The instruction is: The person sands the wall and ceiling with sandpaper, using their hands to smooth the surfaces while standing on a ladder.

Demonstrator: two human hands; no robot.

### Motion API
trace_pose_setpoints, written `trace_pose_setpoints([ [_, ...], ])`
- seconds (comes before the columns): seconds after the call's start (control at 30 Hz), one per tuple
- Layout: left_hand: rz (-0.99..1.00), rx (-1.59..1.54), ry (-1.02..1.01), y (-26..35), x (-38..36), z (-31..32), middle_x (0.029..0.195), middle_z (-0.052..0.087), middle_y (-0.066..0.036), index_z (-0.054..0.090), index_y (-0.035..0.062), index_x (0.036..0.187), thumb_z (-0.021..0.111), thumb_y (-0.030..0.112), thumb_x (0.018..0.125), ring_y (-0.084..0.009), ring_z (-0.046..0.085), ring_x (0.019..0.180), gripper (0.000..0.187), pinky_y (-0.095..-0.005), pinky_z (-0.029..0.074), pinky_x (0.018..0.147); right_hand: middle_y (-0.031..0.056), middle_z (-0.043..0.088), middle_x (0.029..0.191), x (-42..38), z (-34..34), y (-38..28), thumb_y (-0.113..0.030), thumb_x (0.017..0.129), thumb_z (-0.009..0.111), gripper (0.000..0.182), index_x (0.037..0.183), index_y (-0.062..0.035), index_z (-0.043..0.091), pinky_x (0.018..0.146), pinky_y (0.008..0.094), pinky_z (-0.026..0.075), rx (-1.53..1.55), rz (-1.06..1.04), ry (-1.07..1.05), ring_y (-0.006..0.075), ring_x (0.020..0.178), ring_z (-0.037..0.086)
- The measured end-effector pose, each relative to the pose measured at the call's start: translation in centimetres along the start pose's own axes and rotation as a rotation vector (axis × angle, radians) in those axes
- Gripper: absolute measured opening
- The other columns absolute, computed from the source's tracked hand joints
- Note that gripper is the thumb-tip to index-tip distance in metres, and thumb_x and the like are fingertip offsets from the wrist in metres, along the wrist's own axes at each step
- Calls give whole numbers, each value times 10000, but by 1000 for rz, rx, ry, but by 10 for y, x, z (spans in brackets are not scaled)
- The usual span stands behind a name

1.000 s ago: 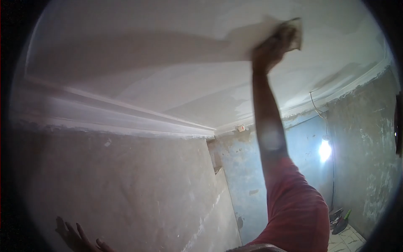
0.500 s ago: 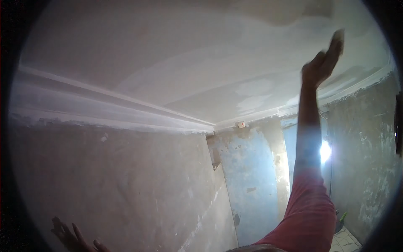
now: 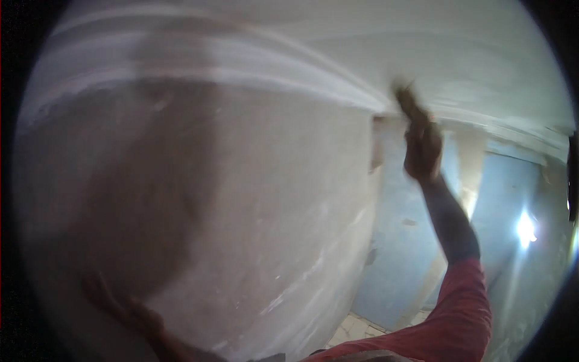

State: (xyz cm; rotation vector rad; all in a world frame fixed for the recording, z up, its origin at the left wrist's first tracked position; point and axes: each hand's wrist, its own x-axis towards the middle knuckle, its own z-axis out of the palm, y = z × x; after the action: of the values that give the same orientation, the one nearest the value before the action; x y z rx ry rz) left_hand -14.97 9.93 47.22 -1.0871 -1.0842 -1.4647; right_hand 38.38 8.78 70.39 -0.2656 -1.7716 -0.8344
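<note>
My right hand [image 3: 423, 148] is raised in front of the corner where the wall meets the ceiling, its fingers curled. A small brownish thing with a ragged, blurred end [image 3: 405, 96] sticks up from it, close under the ceiling [image 3: 482, 54]; I cannot tell what it is. Low on the left, my left hand [image 3: 123, 308] lies against the plastered wall [image 3: 289, 199], fingers stretched out and nothing in them. A pale stepped cornice [image 3: 253, 57] runs along the wall's top, left of my right hand.
A bright lamp [image 3: 526, 229] shines at the right before a blue-painted wall section [image 3: 500, 199]. Another worn blue panel [image 3: 392, 253] stands behind my right arm. Pale floor tiles [image 3: 356, 329] show at the bottom. My shadow falls across the left wall.
The view has swung left toward the wall. My right hand has moved left in view and lower, from the open ceiling to near the corner. My left hand shows more fully.
</note>
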Motion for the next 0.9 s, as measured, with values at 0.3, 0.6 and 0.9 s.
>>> trace_pose_setpoints([
  [0.3,-581,-1356,-871,123,-33,-24,1500,427,-172,396,-28,1455,468,475,997,-281,371,1402,684,-418,233,1168,202,617,1188,-198,245,-100,-140,969,516,346,1214,100,564,962,457,472,1932,704,-758,292,1126,599],
  [0.6,-1361,-488,-503,254,-48,-51,1455,437,-167,352,-2,1454,669,391,902,-255,416,1350,748,-428,312,1136,180,662,1088,-127,303,-80,-402,1003,491,499,1212,47,551,920,408,472,2229,263,-675,290,1026,637],
  [0.9,-187,478,646,398,85,-89,1320,518,-92,421,68,1393,518,460,991,-246,500,1214,569,-392,420,1019,211,647,1094,-125,343,-39,-411,993,515,497,1153,54,584,920,427,494,2154,240,-644,317,1024,643],
])
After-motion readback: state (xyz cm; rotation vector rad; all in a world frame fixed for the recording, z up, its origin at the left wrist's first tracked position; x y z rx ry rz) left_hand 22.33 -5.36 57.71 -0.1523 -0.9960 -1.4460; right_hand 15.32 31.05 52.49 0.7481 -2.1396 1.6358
